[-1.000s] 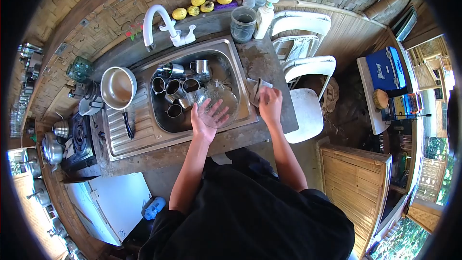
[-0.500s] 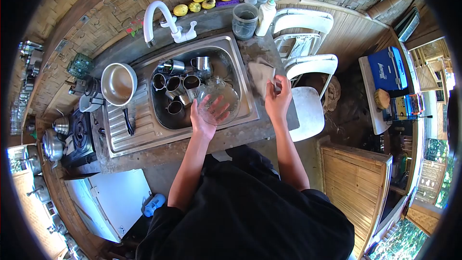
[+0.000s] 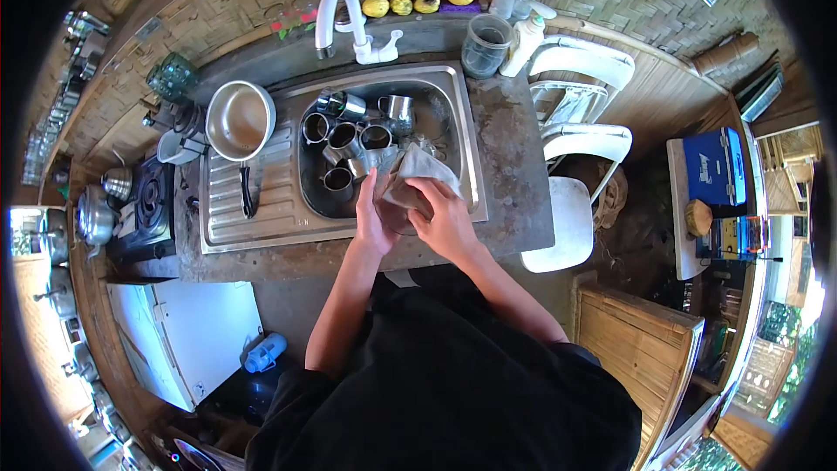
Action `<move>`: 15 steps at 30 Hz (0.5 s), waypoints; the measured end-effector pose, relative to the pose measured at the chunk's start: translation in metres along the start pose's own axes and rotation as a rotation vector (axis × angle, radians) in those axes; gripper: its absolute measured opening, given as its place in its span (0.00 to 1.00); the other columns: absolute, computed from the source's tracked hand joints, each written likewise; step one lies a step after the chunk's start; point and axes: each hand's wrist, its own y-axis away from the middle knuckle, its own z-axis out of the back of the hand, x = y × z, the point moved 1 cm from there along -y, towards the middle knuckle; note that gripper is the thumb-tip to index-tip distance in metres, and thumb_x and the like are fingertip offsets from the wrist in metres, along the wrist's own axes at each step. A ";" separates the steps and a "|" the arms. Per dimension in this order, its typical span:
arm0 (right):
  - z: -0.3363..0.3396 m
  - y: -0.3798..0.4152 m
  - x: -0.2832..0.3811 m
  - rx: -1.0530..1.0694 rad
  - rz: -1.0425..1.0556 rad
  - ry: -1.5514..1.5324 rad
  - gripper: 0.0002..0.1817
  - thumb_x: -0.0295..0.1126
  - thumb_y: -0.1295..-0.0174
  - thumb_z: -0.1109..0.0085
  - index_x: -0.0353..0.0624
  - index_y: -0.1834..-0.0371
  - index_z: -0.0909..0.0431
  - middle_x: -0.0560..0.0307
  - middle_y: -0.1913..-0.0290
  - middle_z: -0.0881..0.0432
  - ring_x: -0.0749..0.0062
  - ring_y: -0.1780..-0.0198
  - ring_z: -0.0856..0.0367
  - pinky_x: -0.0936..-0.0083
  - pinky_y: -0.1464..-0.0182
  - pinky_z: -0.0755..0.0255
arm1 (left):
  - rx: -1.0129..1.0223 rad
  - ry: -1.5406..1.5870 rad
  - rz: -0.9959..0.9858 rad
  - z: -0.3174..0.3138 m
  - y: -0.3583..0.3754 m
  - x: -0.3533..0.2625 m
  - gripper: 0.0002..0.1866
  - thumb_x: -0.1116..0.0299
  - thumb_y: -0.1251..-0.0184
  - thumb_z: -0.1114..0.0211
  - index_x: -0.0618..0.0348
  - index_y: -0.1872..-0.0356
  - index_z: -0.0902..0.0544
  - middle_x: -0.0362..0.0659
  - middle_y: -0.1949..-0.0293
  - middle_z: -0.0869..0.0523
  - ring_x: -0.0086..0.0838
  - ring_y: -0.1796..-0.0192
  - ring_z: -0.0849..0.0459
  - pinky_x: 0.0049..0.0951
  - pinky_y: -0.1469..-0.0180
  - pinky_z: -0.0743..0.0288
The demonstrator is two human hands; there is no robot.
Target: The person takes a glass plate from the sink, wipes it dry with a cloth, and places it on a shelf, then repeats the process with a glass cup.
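My left hand (image 3: 375,220) is closed around the edge of a clear round glass dish (image 3: 397,221), held over the front edge of the sink. In my right hand (image 3: 443,220) is a greyish folded cloth (image 3: 422,167), pressed against the dish and covering most of it. Some fingers are hidden behind the dish and the cloth. Just beyond my hands, several metal mugs (image 3: 343,134) lie in the steel sink basin (image 3: 446,96).
A metal saucepan (image 3: 239,120) with a black handle rests on the drainboard (image 3: 270,183). Behind the sink rises a white faucet (image 3: 340,13). A plastic tub (image 3: 486,45) and a pump bottle (image 3: 523,44) stand at the back right. White chairs (image 3: 571,209) are beside the counter.
My right hand has lifted the cloth from the counter on the right and brought it onto the glass dish. My left hand keeps hold of the dish. The view has shifted slightly.
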 end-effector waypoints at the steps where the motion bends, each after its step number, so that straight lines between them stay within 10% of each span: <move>1: -0.001 0.001 -0.006 0.119 -0.034 -0.043 0.26 0.28 0.46 0.29 0.45 0.40 0.18 0.53 0.39 0.20 0.47 0.39 0.21 0.54 0.38 0.25 | 0.021 0.040 0.010 0.001 0.004 -0.002 0.40 0.31 0.26 0.52 0.53 0.29 0.26 0.46 0.34 0.19 0.42 0.33 0.20 0.47 0.33 0.25; 5: 0.005 -0.004 0.003 0.340 0.239 0.351 0.32 0.47 0.39 0.31 0.49 0.31 0.23 0.56 0.22 0.35 0.49 0.20 0.42 0.41 0.23 0.48 | 0.060 0.116 -0.007 0.001 0.015 -0.003 0.39 0.32 0.25 0.54 0.51 0.27 0.28 0.45 0.31 0.21 0.43 0.31 0.22 0.49 0.31 0.27; 15: -0.036 -0.003 0.011 0.244 0.164 0.050 0.27 0.41 0.19 0.58 0.46 0.20 0.34 0.46 0.17 0.43 0.39 0.17 0.46 0.50 0.19 0.50 | -0.007 0.241 -0.126 -0.004 0.012 -0.002 0.44 0.30 0.28 0.49 0.56 0.26 0.30 0.52 0.30 0.25 0.42 0.28 0.26 0.45 0.24 0.37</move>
